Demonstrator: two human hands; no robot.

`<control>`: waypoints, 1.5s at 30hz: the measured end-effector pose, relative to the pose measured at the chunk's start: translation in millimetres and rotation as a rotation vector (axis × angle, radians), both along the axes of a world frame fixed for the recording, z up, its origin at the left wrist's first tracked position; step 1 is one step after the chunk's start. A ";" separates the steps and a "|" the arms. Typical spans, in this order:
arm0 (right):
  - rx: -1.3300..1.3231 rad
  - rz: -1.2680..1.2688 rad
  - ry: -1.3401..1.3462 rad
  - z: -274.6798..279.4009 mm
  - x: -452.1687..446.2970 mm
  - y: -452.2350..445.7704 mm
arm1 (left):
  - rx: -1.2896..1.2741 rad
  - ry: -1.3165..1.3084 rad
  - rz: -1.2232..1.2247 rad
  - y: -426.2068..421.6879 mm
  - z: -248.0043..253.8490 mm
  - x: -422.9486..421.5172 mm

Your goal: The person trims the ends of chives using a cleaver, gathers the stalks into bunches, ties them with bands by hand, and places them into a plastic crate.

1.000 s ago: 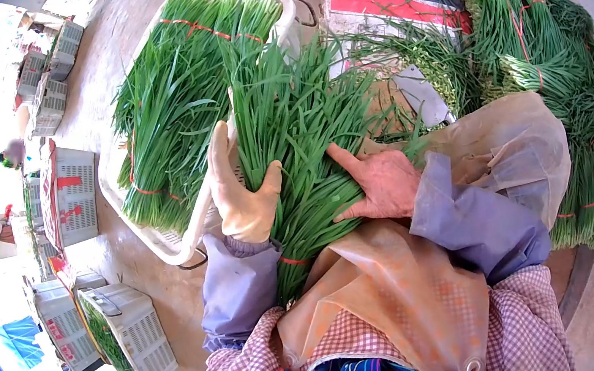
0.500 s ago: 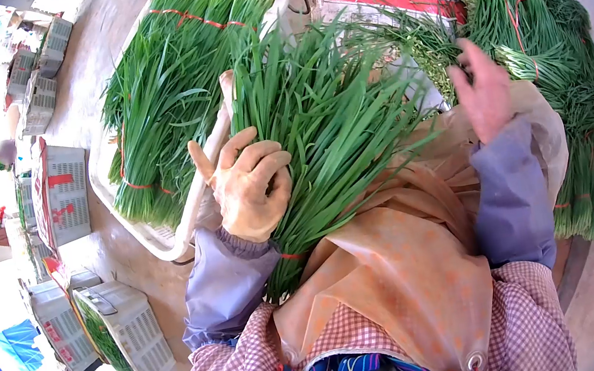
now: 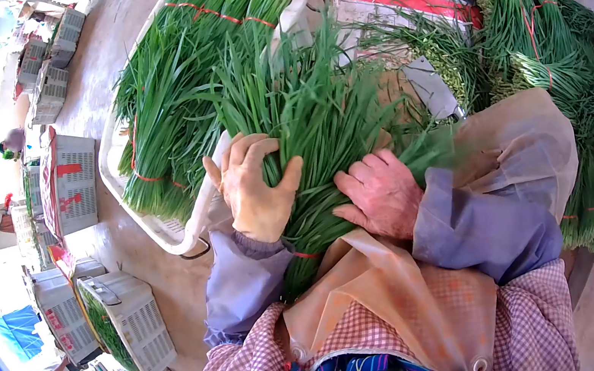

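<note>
A big bundle of garlic chives [image 3: 319,128] lies across my lap, its leaves fanned upward and a red band [image 3: 306,255] round its lower end. My left hand [image 3: 255,188], in a pale glove, cups the bundle's left side, fingers bent and thumb over the leaves. My bare right hand [image 3: 383,194] presses on the bundle's right side with its fingers curled round leaves. Some leaf tips to the right of it are blurred. An orange-brown plastic apron [image 3: 396,286] covers my lap under the bundle.
At the left stands a white plastic basket [image 3: 189,236] packed with banded chives [image 3: 171,112]. More banded bundles [image 3: 548,63] are piled at the right. Loose trimmings [image 3: 438,49] and a flat metal-looking plate [image 3: 430,87] lie ahead. Crates [image 3: 130,325] line the far left.
My right hand has come down and left onto the chives, from raised and open at the right. My left hand's thumb has spread out. The leaves are gathered more upright.
</note>
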State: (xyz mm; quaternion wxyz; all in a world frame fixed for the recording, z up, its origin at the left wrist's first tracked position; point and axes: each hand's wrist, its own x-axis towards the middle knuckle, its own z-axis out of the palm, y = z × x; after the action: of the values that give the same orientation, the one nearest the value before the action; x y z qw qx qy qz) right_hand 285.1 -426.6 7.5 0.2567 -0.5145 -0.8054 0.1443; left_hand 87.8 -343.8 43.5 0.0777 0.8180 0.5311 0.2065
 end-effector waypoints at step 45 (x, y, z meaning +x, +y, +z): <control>-0.631 -0.079 0.827 13.3 -12.4 90.5 | -0.470 -0.629 -0.009 12.8 -9.2 4.8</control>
State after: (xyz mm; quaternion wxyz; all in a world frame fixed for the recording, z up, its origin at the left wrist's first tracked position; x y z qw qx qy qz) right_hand 272.8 -336.0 20.9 0.3911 -0.4966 -0.5339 0.5616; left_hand 92.6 -331.1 34.2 0.4231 0.6768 0.5107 0.3196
